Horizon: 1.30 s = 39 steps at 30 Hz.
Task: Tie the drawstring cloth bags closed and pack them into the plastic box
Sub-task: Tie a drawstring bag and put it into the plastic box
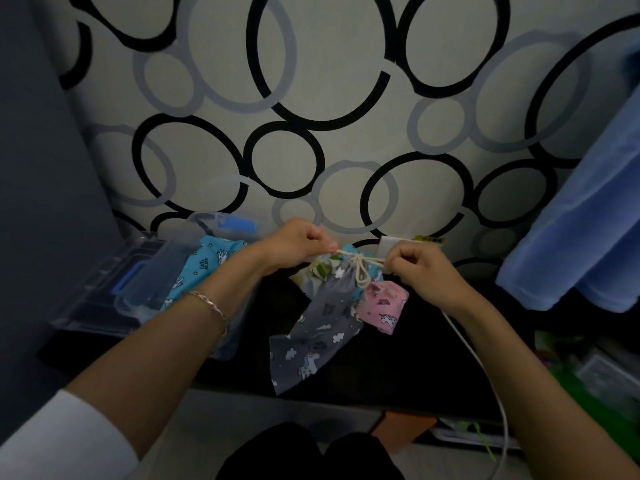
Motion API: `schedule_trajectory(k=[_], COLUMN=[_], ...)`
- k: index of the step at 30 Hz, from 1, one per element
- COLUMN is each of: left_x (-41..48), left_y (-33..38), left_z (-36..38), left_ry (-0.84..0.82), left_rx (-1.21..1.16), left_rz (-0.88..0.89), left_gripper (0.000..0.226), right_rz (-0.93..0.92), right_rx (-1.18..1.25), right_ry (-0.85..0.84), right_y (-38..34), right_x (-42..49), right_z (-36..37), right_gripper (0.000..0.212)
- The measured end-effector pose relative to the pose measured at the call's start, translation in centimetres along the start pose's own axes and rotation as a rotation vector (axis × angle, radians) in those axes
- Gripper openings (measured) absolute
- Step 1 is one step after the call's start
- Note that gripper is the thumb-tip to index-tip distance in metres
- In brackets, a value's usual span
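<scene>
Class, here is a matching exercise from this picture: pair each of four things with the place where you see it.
Things:
1 grey bag
2 pink bag
3 blue bag
4 bracelet

Places:
A around the left wrist
B hanging from the cord pinched by the left hand and right hand
C at the plastic box
D lying on the dark table

Pairs: 1-B, 2-D, 3-C, 4-A.

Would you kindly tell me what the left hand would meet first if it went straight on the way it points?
Probably the drawstring knot at the neck of the grey bag, just ahead of the left hand; the right hand lies beyond it. Depth is unclear.
</scene>
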<state>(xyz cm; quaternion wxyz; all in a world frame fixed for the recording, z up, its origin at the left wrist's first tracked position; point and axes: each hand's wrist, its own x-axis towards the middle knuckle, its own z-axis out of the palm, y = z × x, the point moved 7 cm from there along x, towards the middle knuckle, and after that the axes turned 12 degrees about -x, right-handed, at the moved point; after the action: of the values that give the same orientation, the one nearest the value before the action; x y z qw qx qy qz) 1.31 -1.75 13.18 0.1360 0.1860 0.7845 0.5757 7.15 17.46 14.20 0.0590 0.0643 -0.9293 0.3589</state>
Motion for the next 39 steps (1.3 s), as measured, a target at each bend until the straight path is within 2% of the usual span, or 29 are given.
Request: schedule_trajectory(k=[3, 5, 7, 8, 10, 12, 13, 15, 19, 21, 22, 25, 28, 31, 34, 37, 39], left_x=[0.0, -0.4, -0.9, -1.0, -1.1, -1.2, -1.3, -1.4, -1.8, -2.2, -2.4, -2.8, -3.1, -4.5, -6.4, -7.5, -7.5], left_y=[-0.4, -1.3, -2.0, -2.0, -1.3, -0.8, -0.7, -0.3, -0.4, -0.8, -0.9, -0.7, -1.5, -3.6, -6.0, -6.9, -6.3], left_z=[0.0, 1.3, 3.1, 3.3, 2.3, 1.0, 0.9, 1.0, 1.0, 1.3, 1.4, 1.2, -0.9, -2.5, -2.1, -1.4, -1.4], left_ry=[0.102, -0.012, -0.184, -0.203, -0.131, -0.082, -0.087, -0.100, 0.010, -0.013, -0.034, -0.038, 0.048, -0.015, -0.124, -0.165, -0.142], left_rx=[-0.041, -0.053, 0.070, 0.113, 0.088, -0.010, -0.069, -0.149, -0.330, -0.398, -0.420, -0.475, -0.537, -0.443, -0.296, -0.146, -0.101], left_rz=[0.036, -0.038, -0.070, -0.036, 0.031, 0.010, -0.014, -0.046, -0.096, -0.123, -0.134, -0.137, -0.127, -0.155, -0.247, -0.289, -0.266], left_gripper=[0.027, 0.038, 0.046, 0.035, 0.014, 0.021, 0.022, 0.022, 0.019, 0.019, 0.019, 0.020, 0.038, 0.069, 0.065, 0.090, 0.082], right_rz=[0.042, 0.066, 0.101, 0.119, 0.123, 0.077, 0.065, 0.031, -0.052, -0.111, -0.119, -0.066, -0.043, -0.058, -0.070, -0.101, -0.122], right_rx=[0.109, 0.187, 0.261, 0.338, 0.511, 0.460, 0.353, 0.182, -0.121, -0.207, -0.178, -0.002, 0.129, 0.220, 0.254, 0.388, 0.446], right_ry=[0.052, 0.084, 0.109, 0.099, 0.005, -0.196, -0.297, -0.422, -0.405, -0.406, -0.396, -0.279, -0.122, -0.059, -0.031, -0.010, -0.031], right_y=[0.6, 0.3, -0.4, -0.6, -1.0, -1.0, -0.6, -0.2, 0.9, 1.2, 1.2, -0.6, -2.8, -5.4, -8.0, -11.6, -14.0], right_x=[0.6, 1.3, 2.3, 2.8, 3.4, 3.5, 3.3, 2.7, 2.4, 1.9, 1.8, 1.4, 2.0, 2.8, 3.6, 4.4, 4.9], right_z=[0.2, 0.5, 0.6, 0.7, 1.2, 2.2, 3.1, 4.7, 7.0, 8.3, 9.0, 8.7, 6.0, 3.6, 1.9, 0.5, -0.1], right_gripper=[0.023, 0.026, 0.025, 0.022, 0.011, 0.049, 0.067, 0.081, 0.070, 0.070, 0.064, 0.027, 0.024, 0.011, 0.010, 0.011, 0.012])
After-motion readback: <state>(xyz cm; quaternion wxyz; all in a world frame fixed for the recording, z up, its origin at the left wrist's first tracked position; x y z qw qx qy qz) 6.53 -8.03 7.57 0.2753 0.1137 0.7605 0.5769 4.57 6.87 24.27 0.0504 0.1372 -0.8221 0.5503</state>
